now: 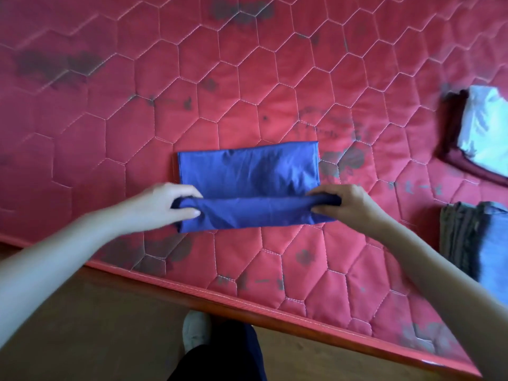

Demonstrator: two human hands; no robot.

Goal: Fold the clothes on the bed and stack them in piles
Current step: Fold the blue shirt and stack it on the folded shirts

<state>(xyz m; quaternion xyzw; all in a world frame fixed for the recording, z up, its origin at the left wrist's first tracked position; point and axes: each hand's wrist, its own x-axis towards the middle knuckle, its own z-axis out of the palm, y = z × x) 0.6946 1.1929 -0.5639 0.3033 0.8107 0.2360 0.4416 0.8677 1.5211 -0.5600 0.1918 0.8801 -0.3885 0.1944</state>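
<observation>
- A blue cloth (248, 171) lies in the middle of the red quilted mattress (110, 111), already folded into a long strip that runs left to right
- Its near edge is raised off the mattress into a fold, while the far part lies flat
- The left hand (167, 204) grips the left end of that raised edge, fingers curled over the top and thumb pressed against the front, closed on the fabric
- The right hand (346, 203) grips the right end in the same way, fingers wrapped tight around the bunched corner
- Both forearms reach in from the near side of the bed, well apart, one to each end of the cloth
- At the right edge of the mattress sits a pile with a white garment (483, 127) on top of a dark red one (461, 163)
- Nearer on the same side lies a second pile, an olive garment (459, 237) beside a light blue one (494, 257); both are blurred
- Below the bed's edge a white shoe (196, 329) stands on the wooden floor (96, 325)
</observation>
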